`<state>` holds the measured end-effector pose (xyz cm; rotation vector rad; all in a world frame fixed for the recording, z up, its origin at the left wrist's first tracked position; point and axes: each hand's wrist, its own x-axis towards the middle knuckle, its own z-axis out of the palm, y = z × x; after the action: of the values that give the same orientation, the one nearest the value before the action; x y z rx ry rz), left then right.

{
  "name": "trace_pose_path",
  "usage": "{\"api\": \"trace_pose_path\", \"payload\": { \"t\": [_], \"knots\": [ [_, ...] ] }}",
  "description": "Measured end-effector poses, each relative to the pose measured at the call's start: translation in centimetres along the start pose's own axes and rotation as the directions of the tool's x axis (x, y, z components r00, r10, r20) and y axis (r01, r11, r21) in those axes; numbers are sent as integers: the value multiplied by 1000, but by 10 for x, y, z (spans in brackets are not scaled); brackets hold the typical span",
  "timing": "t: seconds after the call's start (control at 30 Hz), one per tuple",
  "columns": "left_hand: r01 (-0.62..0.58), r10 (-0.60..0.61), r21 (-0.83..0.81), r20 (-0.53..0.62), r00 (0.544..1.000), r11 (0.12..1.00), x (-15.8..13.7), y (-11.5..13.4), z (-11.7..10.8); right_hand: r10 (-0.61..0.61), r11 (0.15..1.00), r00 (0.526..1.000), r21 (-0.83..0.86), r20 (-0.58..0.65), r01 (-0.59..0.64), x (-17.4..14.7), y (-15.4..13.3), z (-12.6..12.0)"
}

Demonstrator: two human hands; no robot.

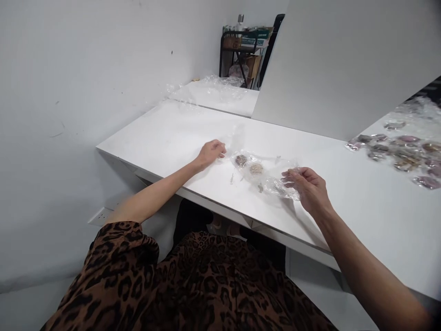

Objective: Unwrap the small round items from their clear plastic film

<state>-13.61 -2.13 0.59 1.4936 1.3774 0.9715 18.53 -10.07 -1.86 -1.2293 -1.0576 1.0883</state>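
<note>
**A brown lump [240,160] and a tan lump [256,169] lie with clear wrap [274,186]**

The two lumps lie side by side, between the hands. The wrap goes around or over them; I cannot tell which. It runs right up to the right hand [310,188], which pinches its near end. The left hand [211,153] is just past the other end, with its fingers bent. I cannot tell if it has hold of any wrap.

This job looks partway along. The lumps and the wrap are together, but the wrap is loose and crinkly, so this bit does not look finished. Well to the right of the pinch is a pile [408,163] of lumps that look covered already.

All this is on a white table [155,133]. Beyond the hands stand a big board [327,69] and, farther back, a rack [237,50]. More loose plastic [223,87] lies past the left hand.
</note>
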Motion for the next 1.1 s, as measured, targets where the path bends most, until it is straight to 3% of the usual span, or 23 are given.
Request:
{"api": "trace_pose_path", "payload": {
  "t": [0.07, 0.17, 0.23, 0.3, 0.33, 0.4, 0.47, 0.57, 0.63, 0.7, 0.83, 0.93, 1.1],
  "knots": [
    [133, -142, -140, -58, 988, 981, 7, 8, -6, 52, 998, 998, 27, -38, -51, -4, 3, -13],
    [242, -252, -74, -192, 949, 967, 15, 15, -15, 74, 997, 994, 34, -81, -71, -6, 7, -26],
    [212, -159, 119, -350, 923, 970, 17, 18, -16, 25, 1000, 996, 15, -84, -24, -5, 9, -31],
    [73, 77, 386, -360, 930, 920, 15, 23, -12, -60, 998, 997, -21, -57, 59, -3, 7, -34],
    [-34, 192, 511, -260, 947, 859, 14, 27, -6, -103, 994, 994, -41, -35, 101, -1, 4, -35],
    [-275, 298, 653, 79, 951, 706, 12, 37, 11, -173, 982, 985, -76, 14, 173, 1, -2, -36],
    [-457, 259, 669, 379, 888, 587, 13, 48, 33, -220, 970, 973, -95, 66, 226, 3, -12, -36],
    [-561, 183, 643, 558, 809, 521, 20, 59, 62, -277, 948, 950, -120, 141, 294, 5, -26, -37],
    [-560, 187, 606, 566, 803, 565, 27, 63, 72, -313, 933, 939, -139, 145, 332, 10, -33, -40],
    [-517, 229, 516, 521, 822, 683, 33, 66, 72, -351, 919, 932, -155, 93, 361, 19, -36, -47],
    [-399, 298, 172, 423, 856, 901, 35, 72, 63, -410, 896, 912, -194, -13, 400, 48, -33, -62],
    [-324, 299, 4, 374, 878, 946, 31, 77, 64, -426, 872, 904, -273, -18, 406, 65, -30, -64],
    [-216, 227, -79, 191, 955, 973, 30, 84, 74, -479, 782, 874, -491, -79, 384, 77, -36, -52]
  ]
}}
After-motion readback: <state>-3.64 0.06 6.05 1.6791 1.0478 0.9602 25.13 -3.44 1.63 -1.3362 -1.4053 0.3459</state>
